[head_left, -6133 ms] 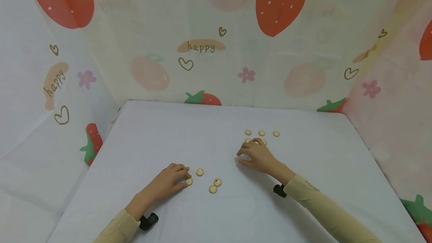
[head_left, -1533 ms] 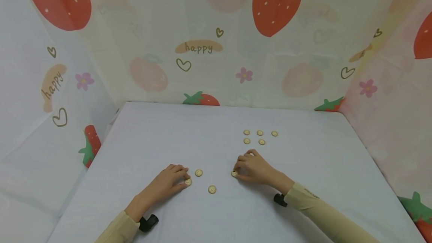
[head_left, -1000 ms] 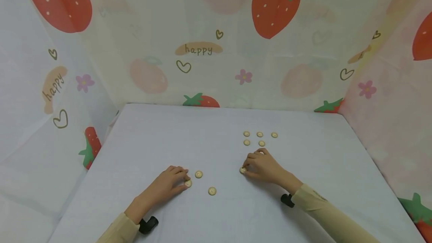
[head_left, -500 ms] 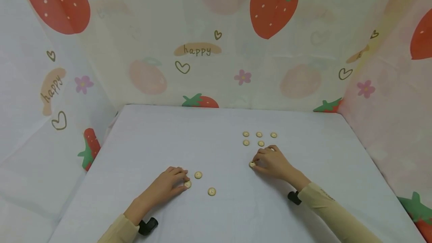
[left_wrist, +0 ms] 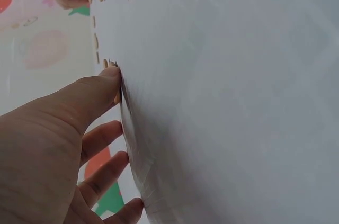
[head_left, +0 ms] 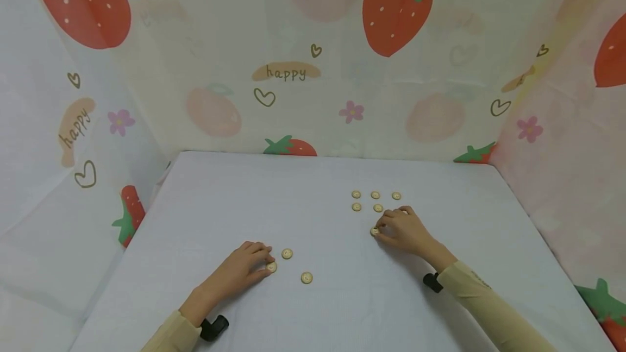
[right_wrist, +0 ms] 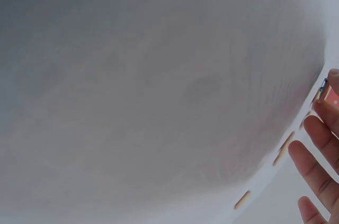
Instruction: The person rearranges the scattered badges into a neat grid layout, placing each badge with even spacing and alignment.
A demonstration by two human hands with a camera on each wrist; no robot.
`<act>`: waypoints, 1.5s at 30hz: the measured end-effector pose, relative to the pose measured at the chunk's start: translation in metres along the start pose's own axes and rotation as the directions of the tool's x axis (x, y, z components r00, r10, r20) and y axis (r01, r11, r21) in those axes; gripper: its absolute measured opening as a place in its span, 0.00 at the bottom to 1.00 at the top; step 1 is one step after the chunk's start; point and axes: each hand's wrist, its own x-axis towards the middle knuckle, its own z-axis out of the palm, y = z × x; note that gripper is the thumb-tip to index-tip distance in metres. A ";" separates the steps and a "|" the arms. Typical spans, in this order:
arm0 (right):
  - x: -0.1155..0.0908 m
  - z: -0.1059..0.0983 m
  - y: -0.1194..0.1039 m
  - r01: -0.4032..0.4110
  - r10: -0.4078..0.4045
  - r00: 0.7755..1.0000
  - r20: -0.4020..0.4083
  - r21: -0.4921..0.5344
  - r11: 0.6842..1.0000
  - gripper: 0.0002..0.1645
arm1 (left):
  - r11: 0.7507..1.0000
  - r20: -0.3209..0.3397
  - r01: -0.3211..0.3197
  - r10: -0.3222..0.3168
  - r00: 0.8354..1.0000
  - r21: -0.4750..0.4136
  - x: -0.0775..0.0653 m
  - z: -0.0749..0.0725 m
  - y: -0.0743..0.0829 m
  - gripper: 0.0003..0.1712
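My left hand (head_left: 237, 269) rests on the white table and pinches a round pale wooden button (head_left: 271, 267) between thumb and forefinger. In the left wrist view, the thumb (left_wrist: 95, 94) covers most of that button, and the other fingertips touch the cloth. My right hand (head_left: 405, 231) pinches another wooden button (head_left: 374, 231), which has a dark spot on it, just in front of two short rows of buttons. The right wrist view has this hand (right_wrist: 320, 144) at its right edge. Two loose buttons lie between the hands, one behind (head_left: 287, 253) and one nearer (head_left: 306, 277).
Three buttons form the back row, with a middle one (head_left: 375, 195); two form the front row, including one (head_left: 378, 208) close to my right fingers. Strawberry-printed cloth walls (head_left: 303, 118) enclose the white-covered table (head_left: 244, 194) at the back and sides.
My right hand has left the rows, taken the dark-spotted button from beside the nearer loose one, and carried it right and back toward the rows. The left hand has stayed put.
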 end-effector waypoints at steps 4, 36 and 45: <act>0.000 0.000 0.004 -0.010 0.010 1.000 0.009 -0.004 1.000 0.08 | 1.000 -0.004 -0.005 0.005 1.000 -0.003 0.000 0.000 0.000 0.11; -0.007 -0.007 0.035 -0.130 0.130 0.991 -0.025 -0.001 0.992 0.11 | 1.000 0.008 -0.002 0.002 1.000 0.016 0.001 -0.001 -0.002 0.11; -0.008 -0.009 0.044 -0.164 0.164 0.986 0.002 0.001 0.986 0.11 | 1.000 -0.006 -0.019 0.019 1.000 0.010 0.001 -0.001 -0.002 0.11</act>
